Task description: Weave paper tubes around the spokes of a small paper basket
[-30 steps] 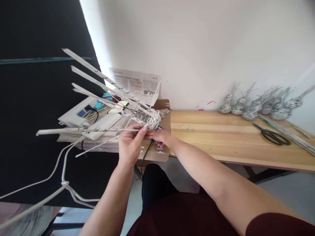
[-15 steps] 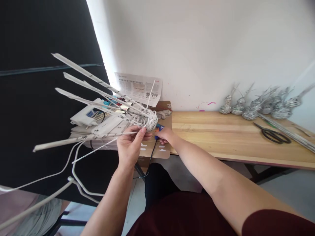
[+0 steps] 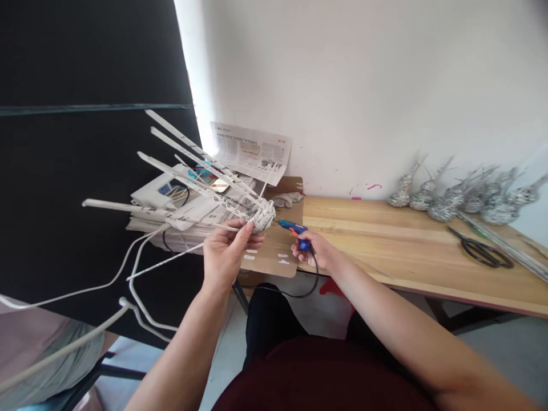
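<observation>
Paper strips (image 3: 171, 172) fan out left; the left hand's (image 3: 225, 251) fingers pinch the woven paper piece (image 3: 264, 217) over cardboard (image 3: 272, 248), best held steady. Blue glue gun (image 3: 293, 226), gripped by right-hand (image 3: 319, 251) fingers, points tip-first just beside it; small dabs, fingertips off the nozzle. Newspaper (image 3: 252, 149) print: too small to read.

1. Blue with orange on the glue gun (image 3: 293, 226), toward four o'clock.
2. White flecked with black print on the paper strips (image 3: 170, 171), toward ten.
3. Black with a blue-grey stripe across the board (image 3: 85, 57), toward ten.
4. Dark lettering over pale grey on the newspaper (image 3: 252, 149), toward eleven.
5. Pink smears on the white wall (image 3: 363, 85), toward three.
6. Streaky tan on the table (image 3: 342, 222), toward four.
7. Dark red on the shirt (image 3: 278, 377), at six.
</observation>
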A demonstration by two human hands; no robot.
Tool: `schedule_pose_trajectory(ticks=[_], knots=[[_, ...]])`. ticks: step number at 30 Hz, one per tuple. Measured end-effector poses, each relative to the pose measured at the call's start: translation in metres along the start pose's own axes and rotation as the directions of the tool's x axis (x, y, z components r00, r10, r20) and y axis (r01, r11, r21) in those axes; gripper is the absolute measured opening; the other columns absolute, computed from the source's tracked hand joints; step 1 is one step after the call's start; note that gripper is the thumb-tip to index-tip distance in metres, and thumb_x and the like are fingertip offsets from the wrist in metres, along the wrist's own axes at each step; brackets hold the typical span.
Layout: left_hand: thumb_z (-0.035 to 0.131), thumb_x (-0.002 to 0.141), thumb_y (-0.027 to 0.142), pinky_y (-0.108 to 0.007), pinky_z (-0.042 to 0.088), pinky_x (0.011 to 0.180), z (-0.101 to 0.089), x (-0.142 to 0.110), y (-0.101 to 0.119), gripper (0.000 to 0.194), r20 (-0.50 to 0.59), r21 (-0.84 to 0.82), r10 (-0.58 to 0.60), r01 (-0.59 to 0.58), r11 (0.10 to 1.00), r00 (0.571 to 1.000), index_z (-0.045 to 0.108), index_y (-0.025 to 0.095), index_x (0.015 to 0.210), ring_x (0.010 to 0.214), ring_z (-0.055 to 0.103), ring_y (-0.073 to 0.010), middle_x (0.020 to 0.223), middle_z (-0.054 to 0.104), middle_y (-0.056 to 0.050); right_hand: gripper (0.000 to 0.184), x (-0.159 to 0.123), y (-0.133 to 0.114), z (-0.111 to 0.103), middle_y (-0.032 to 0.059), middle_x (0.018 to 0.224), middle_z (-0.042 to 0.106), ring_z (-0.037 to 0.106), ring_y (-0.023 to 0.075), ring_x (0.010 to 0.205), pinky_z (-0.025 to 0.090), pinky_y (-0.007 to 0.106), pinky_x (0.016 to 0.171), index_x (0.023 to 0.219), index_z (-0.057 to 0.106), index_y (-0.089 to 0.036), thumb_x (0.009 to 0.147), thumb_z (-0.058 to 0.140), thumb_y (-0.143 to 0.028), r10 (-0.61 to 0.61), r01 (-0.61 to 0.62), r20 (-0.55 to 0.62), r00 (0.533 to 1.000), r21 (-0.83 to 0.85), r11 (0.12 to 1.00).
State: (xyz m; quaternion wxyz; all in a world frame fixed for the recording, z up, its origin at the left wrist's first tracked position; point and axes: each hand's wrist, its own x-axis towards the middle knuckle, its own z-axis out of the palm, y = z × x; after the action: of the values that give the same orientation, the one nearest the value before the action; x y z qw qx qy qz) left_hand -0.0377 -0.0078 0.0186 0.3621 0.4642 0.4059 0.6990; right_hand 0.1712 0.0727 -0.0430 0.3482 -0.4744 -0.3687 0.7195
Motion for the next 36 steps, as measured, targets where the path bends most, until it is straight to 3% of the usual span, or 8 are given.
schedule_pose_trajectory(ticks=[4,6,10,12,15,20,27,36], knots=[[0.083,0.076,0.036,-0.030,0.066,0.059,0.003,-0.002,-0.005,0.033,0.022,0.048,-0.032,0.031,0.998,0.999,0.067,0.012,0.092,0.062,0.076,-0.0222,0.068,0.074,-0.003,0.005,-0.054,0.013,-0.010,0.0014,0.077,0.066,0.062,0.0102,0.055,0.045,0.019,0.045,0.087,0.052,-0.019,0.091,0.051,-0.022,-0.152,0.156,-0.065,0.986,0.062,0.986],[0.084,0.075,0.036,-0.031,0.066,0.058,0.007,-0.004,-0.008,0.032,0.038,0.050,-0.023,0.022,0.999,0.999,0.068,0.014,0.091,0.061,0.076,-0.0224,0.067,0.074,-0.002,0.017,-0.082,0.020,-0.013,0.0010,0.082,0.067,0.065,0.0139,0.061,0.044,0.021,0.045,0.098,0.054,-0.021,0.086,0.065,-0.026,-0.363,0.364,-0.031,0.931,0.062,0.929],[0.086,0.072,0.032,-0.029,0.066,0.058,0.017,-0.011,-0.010,0.027,0.044,0.060,0.015,-0.018,0.998,0.999,0.071,0.016,0.088,0.060,0.076,-0.0217,0.067,0.075,-0.002,0.042,-0.126,0.031,-0.016,0.0001,0.079,0.063,0.059,0.0133,0.061,0.036,0.021,0.043,0.123,0.056,-0.023,0.086,0.071,-0.037,-0.439,0.440,0.061,0.896,0.001,0.898],[0.085,0.073,0.031,-0.029,0.066,0.060,0.021,-0.016,-0.011,0.024,0.055,0.098,0.029,-0.035,0.995,0.998,0.073,0.016,0.087,0.061,0.076,-0.0213,0.067,0.076,-0.003,0.036,-0.141,0.032,-0.015,0.0009,0.077,0.062,0.053,0.0121,0.057,0.036,0.023,0.045,0.118,0.060,-0.021,0.090,0.067,-0.043,-0.459,0.465,0.075,0.885,-0.118,0.878],[0.083,0.076,0.031,-0.026,0.064,0.062,0.024,-0.022,-0.010,0.021,0.094,0.178,0.073,-0.089,0.980,0.993,0.076,0.017,0.089,0.063,0.076,-0.0204,0.070,0.077,-0.004,0.030,-0.159,0.029,-0.011,0.0024,0.073,0.061,0.050,0.0123,0.057,0.045,0.027,0.052,0.091,0.064,-0.020,0.093,0.062,-0.050,-0.509,0.511,0.099,0.855,-0.334,0.792],[0.078,0.082,0.031,-0.023,0.061,0.063,0.022,-0.029,-0.003,0.017,0.195,0.350,0.195,-0.254,0.902,0.961,0.077,0.018,0.093,0.067,0.076,-0.0188,0.076,0.078,-0.004,0.036,-0.176,0.027,-0.008,0.0022,0.068,0.058,0.056,0.0163,0.065,0.054,0.031,0.064,0.072,0.058,-0.023,0.097,0.056,-0.049,-0.597,0.553,0.110,0.795,-0.535,0.638],[0.074,0.085,0.029,-0.028,0.062,0.071,0.020,-0.034,0.002,0.016,0.257,0.451,0.287,-0.377,0.809,0.923,0.079,0.020,0.098,0.074,0.077,-0.0212,0.082,0.079,-0.006,0.023,-0.184,0.031,-0.012,0.0069,0.092,0.068,0.066,0.0257,0.092,0.055,0.040,0.084,0.111,0.066,-0.025,0.100,0.054,-0.041,-0.681,0.538,0.145,0.718,-0.737,0.410],[0.075,0.085,0.025,-0.029,0.060,0.079,0.022,-0.037,0.004,0.015,0.310,0.518,0.448,-0.544,0.660,0.838,0.080,0.026,0.099,0.076,0.075,-0.0190,0.088,0.080,-0.003,0.028,-0.185,0.030,-0.011,0.0100,0.114,0.070,0.064,0.0300,0.111,0.051,0.046,0.100,0.118,0.065,-0.026,0.099,0.054,-0.043,-0.680,0.485,0.133,0.721,-0.798,0.358]])
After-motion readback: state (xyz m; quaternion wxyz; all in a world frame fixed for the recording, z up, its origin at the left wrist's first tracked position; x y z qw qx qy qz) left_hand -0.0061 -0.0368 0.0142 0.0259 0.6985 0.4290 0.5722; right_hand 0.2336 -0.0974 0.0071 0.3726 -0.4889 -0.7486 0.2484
